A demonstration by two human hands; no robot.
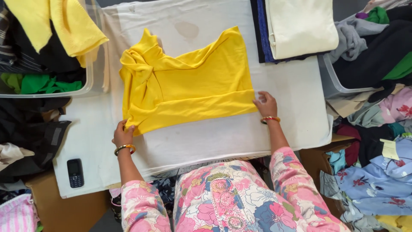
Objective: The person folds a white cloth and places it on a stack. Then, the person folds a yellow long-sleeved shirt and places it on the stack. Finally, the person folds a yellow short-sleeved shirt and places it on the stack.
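A bright yellow garment [189, 81] lies spread on a white cloth-covered table [206, 141], partly folded, with its near edge turned up into a band. My left hand [123, 134] pinches the garment's near left corner. My right hand [266, 104] grips the near right corner of the folded band. Both wrists wear bangles, and my sleeves are pink floral.
A black phone [75, 172] lies at the table's near left. A clear bin [47, 81] with yellow, green and dark clothes stands at the left. Folded cream and dark cloths [296, 25] sit at the back right. Heaps of mixed clothes [377, 129] crowd the right side.
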